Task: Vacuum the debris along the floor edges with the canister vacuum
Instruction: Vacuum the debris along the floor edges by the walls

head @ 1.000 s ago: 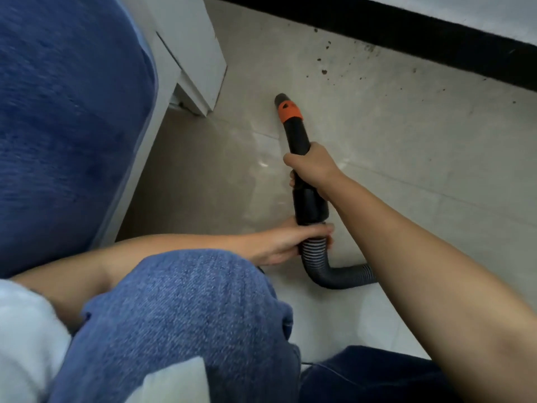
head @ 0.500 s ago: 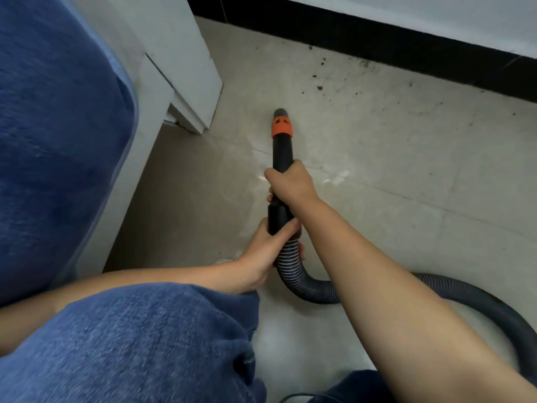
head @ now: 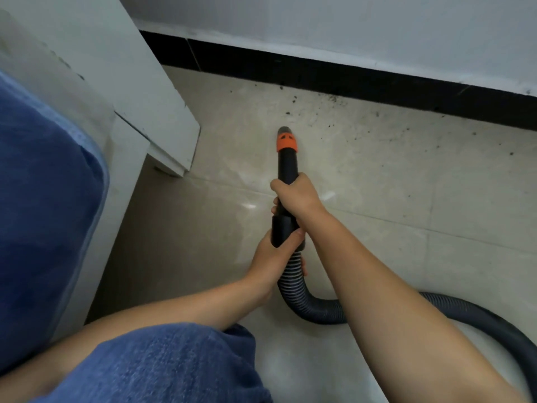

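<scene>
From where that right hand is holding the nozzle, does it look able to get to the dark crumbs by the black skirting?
Probably yes: the right hand grips the nozzle, whose tip points at the crumbs, with only bare floor between.

Evenly lit, soft and moderately bright, cool in cast; two small glare patches on the floor tiles [head: 377, 199] near centre; soft shadow under the white furniture [head: 151, 91] toward 9 o'clock; slightly soft throughout, debris specks [head: 293, 98] at 12 o'clock smeared; baseboard [head: 348, 80] bowed by wide-angle distortion; blue fabric [head: 43, 213] at 8 o'clock blurred.
</scene>
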The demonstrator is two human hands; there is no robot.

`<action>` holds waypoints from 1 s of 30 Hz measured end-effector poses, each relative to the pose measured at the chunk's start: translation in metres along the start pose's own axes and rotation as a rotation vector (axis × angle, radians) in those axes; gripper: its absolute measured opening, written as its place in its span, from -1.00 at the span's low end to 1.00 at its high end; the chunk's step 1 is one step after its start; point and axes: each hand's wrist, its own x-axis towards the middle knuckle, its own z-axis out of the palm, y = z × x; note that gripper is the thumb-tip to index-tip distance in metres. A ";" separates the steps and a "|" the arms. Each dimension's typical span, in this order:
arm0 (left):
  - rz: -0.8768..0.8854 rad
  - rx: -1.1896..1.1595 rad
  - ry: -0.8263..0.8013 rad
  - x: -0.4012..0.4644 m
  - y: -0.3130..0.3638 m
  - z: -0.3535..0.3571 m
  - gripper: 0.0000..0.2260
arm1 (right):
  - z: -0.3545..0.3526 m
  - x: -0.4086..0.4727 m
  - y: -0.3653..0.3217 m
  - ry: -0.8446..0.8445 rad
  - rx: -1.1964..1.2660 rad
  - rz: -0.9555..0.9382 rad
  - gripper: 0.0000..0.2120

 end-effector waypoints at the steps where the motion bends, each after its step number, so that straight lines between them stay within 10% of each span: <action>1: -0.003 -0.014 0.019 0.001 0.000 0.000 -0.78 | 0.003 0.001 -0.001 -0.011 -0.019 -0.003 -0.70; 30: 0.026 -0.234 0.137 0.032 0.031 -0.010 -0.74 | 0.033 0.036 -0.043 -0.104 -0.072 -0.032 -0.73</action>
